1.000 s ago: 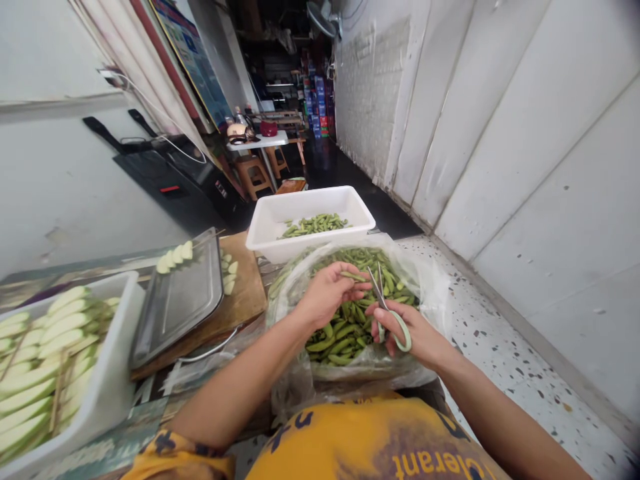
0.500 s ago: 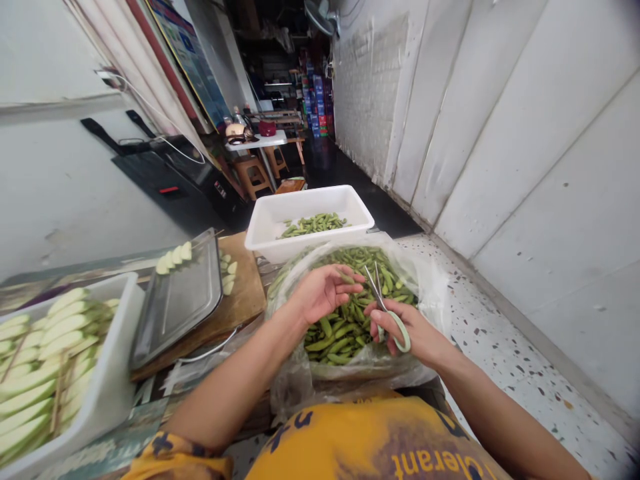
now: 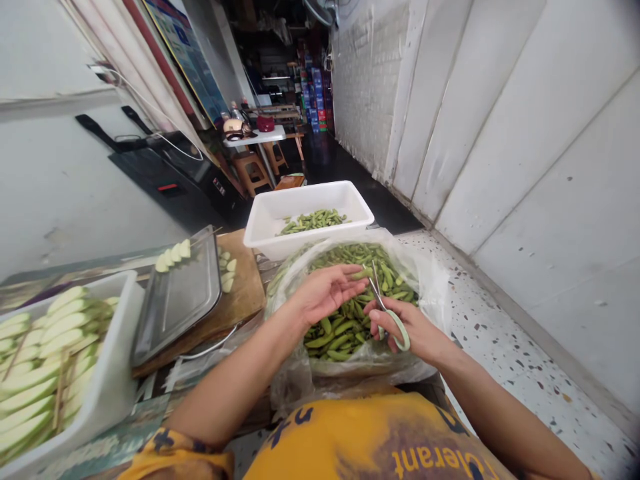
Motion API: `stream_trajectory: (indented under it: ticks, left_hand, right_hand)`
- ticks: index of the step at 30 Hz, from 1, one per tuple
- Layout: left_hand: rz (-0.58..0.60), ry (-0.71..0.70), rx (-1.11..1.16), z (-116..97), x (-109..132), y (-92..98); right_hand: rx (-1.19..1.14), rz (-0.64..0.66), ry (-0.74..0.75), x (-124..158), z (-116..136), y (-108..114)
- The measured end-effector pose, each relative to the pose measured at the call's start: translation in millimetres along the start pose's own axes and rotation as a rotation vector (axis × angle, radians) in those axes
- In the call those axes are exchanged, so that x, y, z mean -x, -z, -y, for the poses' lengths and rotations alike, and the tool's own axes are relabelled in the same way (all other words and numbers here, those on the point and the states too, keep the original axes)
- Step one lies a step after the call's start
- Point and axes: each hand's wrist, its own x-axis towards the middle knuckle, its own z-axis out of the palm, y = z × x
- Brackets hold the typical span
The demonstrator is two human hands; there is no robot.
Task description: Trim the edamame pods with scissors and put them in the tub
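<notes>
My left hand [image 3: 333,291] is palm up above a plastic bag [image 3: 430,273] full of green soybean pods [image 3: 340,337]. Between its thumb and fingers is a single pod [image 3: 362,274], its end at the blades of the scissors. My right hand [image 3: 407,325] grips the scissors [image 3: 399,328] by their pale green handles, the blades slightly apart and pointing up and away from me. Behind the bag stands a white tub [image 3: 255,227] with a smaller heap of pods [image 3: 315,221] inside.
To the left, a metal tray [image 3: 175,300] with skewered pale green slices [image 3: 173,256] rests on a wooden board [image 3: 253,287]. Nearer me is a white bin [image 3: 117,347] of more skewered slices [image 3: 35,373]. A white wall [image 3: 525,153] runs along the right.
My left hand has brought the pod rightward to the scissors, so its tip now meets the blades. The right hand has stayed almost in place.
</notes>
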Motion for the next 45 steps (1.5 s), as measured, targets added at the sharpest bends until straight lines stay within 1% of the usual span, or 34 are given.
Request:
stream_trajectory:
  ticks: [2,4,8,10,15,17,20,22,26,28,32,37,41,43,45]
  left_hand:
    - [-0.001,-0.033,0.023,1,0,0.8]
    - [-0.009,-0.075,0.0,3,0,1.9]
    - [-0.035,-0.174,-0.163,3,0,4.8]
    - [-0.036,-0.219,-0.204,2,1,5.4]
    - [-0.021,-0.227,-0.129,1,3,3.5]
    - [-0.017,-0.264,-0.107,1,4,2.9]
    - [-0.048,-0.317,-0.181,-1,4,4.0]
    - [-0.027,-0.296,-0.287,-2,5,5.4]
    - [0.063,-0.236,-0.536,-1,11,5.0]
    - [0.102,-0.2,-0.603,1,14,2.3]
    - [0.15,-0.161,-0.619,1,18,-2.7]
    - [0.212,-0.118,-0.663,2,17,-1.8]
    - [0.235,-0.068,-0.603,3,17,-1.6]
    - [0.209,-0.027,-0.56,0,16,-1.7]
    - [0.13,-0.025,-0.5,-7,12,-0.1]
  right_hand:
    - [0.001,0.005,-0.005,0,0,0]
    - [0.002,0.009,-0.009,0,0,0]
    - [-0.008,0.003,-0.011,1,-1,0]
    - [-0.008,-0.004,-0.006,1,-1,0]
    - [0.008,-0.005,0.003,1,-2,0]
    - [0.011,-0.012,0.012,1,-1,0]
    - [0.019,-0.013,0.03,1,-2,1]
    - [0.019,-0.011,0.036,2,-2,1]
    - [0.01,-0.008,0.03,2,0,1]
    - [0.017,-0.009,0.02,1,2,1]
    - [0.028,-0.004,0.009,1,4,1]
    - [0.057,0.015,0.03,1,5,2]
    - [0.069,-0.01,0.042,1,1,3]
    - [0.074,-0.033,0.028,1,-1,4]
    - [0.035,-0.029,0.029,2,-2,5]
